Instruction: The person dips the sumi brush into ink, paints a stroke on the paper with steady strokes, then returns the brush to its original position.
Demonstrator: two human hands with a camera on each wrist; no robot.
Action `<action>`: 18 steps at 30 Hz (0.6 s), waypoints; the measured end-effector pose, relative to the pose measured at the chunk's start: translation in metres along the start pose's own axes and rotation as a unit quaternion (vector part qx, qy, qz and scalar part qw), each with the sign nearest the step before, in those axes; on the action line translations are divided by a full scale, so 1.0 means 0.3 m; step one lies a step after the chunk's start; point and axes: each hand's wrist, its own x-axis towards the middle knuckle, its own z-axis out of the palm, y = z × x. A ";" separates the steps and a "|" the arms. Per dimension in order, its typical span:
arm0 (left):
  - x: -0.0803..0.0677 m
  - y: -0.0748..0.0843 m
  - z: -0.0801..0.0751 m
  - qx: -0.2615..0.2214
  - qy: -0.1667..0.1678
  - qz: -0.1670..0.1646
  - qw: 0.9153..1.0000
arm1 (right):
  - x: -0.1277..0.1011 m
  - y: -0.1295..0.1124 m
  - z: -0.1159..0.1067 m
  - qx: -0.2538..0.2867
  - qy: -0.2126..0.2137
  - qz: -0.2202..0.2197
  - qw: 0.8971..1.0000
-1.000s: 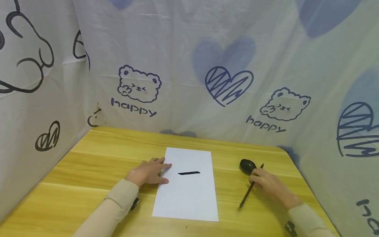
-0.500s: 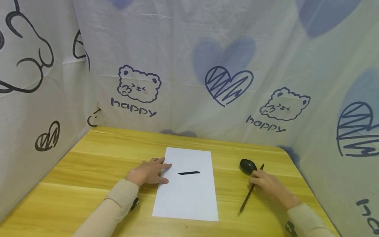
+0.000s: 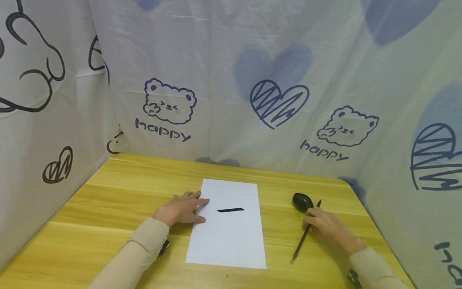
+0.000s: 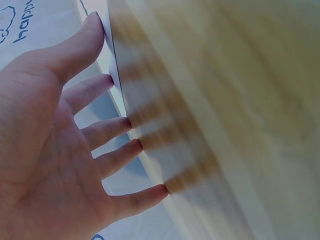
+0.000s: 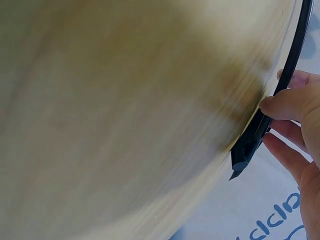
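Observation:
A white sheet of paper (image 3: 231, 237) lies on the wooden table (image 3: 108, 200) with one black horizontal stroke (image 3: 230, 210) on it. My left hand (image 3: 181, 209) rests flat on the sheet's left edge. In the left wrist view my left hand (image 4: 60, 150) has straight, spread fingers whose tips touch the surface. My right hand (image 3: 325, 226) lies right of the paper and pinches a thin dark brush (image 3: 302, 239), which slants low over the table. In the right wrist view my right hand (image 5: 295, 112) has thumb and fingers closed on the brush (image 5: 295, 52).
A small black ink dish (image 3: 301, 201) sits just beyond my right hand. White printed cloth walls (image 3: 231, 80) close in the table at the back, left and right. The rounded table corner (image 3: 350, 188) is close behind the dish.
The brush's near end has slid slightly toward the table's front edge with my right hand. My left hand and the paper have stayed still.

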 end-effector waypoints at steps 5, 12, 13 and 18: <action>-0.003 0.006 -0.005 0.002 0.001 0.008 1.000 | -0.005 0.003 0.000 -0.001 -0.002 -0.004 1.000; 0.002 0.002 -0.004 0.004 -0.001 0.010 1.000 | 0.026 -0.004 -0.025 -0.012 -0.005 0.007 1.000; 0.003 0.001 -0.003 0.003 -0.001 0.010 1.000 | 0.038 -0.008 -0.031 -0.016 -0.007 0.014 1.000; 0.010 -0.002 -0.002 0.002 -0.001 0.008 1.000 | 0.098 -0.021 -0.055 -0.036 -0.013 0.045 0.998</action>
